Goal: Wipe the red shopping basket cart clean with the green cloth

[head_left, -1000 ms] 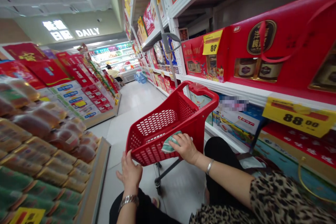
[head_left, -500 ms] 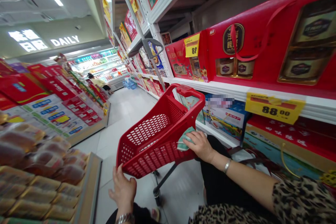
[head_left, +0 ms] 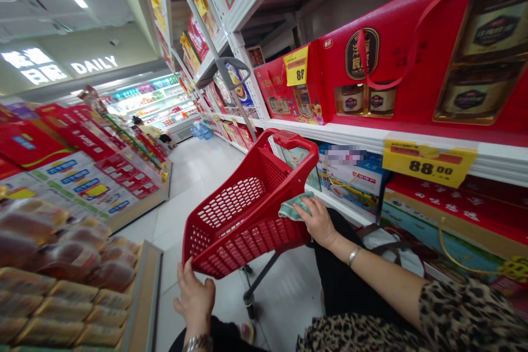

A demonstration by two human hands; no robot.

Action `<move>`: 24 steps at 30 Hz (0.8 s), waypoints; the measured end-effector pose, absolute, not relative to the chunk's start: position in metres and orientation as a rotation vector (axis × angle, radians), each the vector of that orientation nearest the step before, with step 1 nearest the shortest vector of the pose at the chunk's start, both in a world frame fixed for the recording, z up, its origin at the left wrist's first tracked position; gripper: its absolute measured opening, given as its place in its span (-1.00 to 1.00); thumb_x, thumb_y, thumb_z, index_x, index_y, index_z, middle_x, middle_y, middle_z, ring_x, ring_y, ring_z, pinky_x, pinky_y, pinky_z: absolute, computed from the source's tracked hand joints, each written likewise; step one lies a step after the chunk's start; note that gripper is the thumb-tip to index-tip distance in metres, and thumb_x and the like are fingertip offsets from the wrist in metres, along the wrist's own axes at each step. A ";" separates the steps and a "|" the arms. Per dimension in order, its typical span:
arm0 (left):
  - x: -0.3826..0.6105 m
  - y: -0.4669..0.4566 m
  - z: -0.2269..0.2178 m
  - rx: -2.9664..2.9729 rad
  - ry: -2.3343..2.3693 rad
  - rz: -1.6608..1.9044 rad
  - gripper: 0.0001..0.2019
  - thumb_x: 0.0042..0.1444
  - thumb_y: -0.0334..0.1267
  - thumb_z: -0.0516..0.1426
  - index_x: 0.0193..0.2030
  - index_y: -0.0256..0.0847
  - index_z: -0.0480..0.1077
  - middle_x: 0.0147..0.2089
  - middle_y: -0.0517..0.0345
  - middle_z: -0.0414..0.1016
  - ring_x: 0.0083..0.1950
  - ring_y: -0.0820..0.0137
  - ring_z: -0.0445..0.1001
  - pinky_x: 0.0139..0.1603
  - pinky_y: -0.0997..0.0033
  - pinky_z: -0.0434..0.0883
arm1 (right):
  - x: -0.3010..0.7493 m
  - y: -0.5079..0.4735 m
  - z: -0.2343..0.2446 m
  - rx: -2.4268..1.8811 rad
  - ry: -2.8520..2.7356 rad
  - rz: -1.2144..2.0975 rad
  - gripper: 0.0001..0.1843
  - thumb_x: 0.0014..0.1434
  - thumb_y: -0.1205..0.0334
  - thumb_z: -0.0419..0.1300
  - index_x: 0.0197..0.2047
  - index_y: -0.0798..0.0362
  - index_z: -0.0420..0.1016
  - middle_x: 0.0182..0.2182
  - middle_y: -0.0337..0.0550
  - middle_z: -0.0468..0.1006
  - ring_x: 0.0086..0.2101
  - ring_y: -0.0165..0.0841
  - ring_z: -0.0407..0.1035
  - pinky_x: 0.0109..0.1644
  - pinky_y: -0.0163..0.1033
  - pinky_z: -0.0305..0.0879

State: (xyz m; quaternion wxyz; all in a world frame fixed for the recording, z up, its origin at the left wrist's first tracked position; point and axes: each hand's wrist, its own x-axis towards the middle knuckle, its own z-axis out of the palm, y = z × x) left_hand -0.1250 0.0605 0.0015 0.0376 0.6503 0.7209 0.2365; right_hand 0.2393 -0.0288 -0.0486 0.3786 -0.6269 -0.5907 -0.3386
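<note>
A red plastic shopping cart with perforated basket walls stands in front of me, its wheels on the pale tiled floor. At the basket's near left corner, my left hand steadies the rim, forefinger over the edge and thumb apart. My right hand presses a folded green cleaning cloth against the basket's upper side, close to the handle end. Part of the cloth is covered by the fingers. Nothing shows inside the basket.
Shelving with red gift boxes of jars runs along the right. A packaged-food display borders the left. A metal pole with a grey loop handle leans by the shelves. Farther off, a person is low beside a display.
My right hand has slid the cloth upward along the basket's side, toward its top rim. My left hand stays at the corner. The view has shifted slightly.
</note>
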 end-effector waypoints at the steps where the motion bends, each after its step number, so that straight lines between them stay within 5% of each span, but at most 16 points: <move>1: -0.126 0.061 0.001 1.999 2.210 0.734 -0.35 0.17 -0.22 -0.01 0.43 -0.14 0.08 0.57 -0.16 -0.05 0.32 -0.05 0.39 0.32 -0.36 0.23 | 0.234 -0.029 -0.057 -1.622 -1.519 -0.858 -0.49 0.26 0.51 0.09 0.17 -0.11 0.54 0.10 0.02 0.49 0.05 -0.16 0.29 0.10 -0.01 0.33; 12: -0.124 0.061 -0.003 2.013 2.212 0.742 -0.34 0.18 -0.21 -0.01 0.44 -0.13 0.05 0.58 -0.14 -0.09 0.36 -0.02 0.34 0.34 -0.33 0.22 | 0.213 -0.033 -0.093 -1.863 -1.692 -0.620 -0.53 0.21 0.55 0.12 0.09 -0.06 0.56 -0.09 -0.01 0.55 -0.17 -0.22 0.38 -0.15 -0.17 0.39; 24: -0.126 0.060 -0.010 2.023 2.185 0.755 -0.34 0.21 -0.21 0.00 0.46 -0.12 0.00 0.58 -0.18 -0.12 0.37 -0.04 0.30 0.31 -0.37 0.23 | 0.251 -0.007 0.004 -1.438 -1.397 -0.874 -0.41 0.17 0.61 0.01 0.14 -0.05 0.56 0.06 0.01 0.47 0.07 -0.19 0.30 0.16 -0.01 0.34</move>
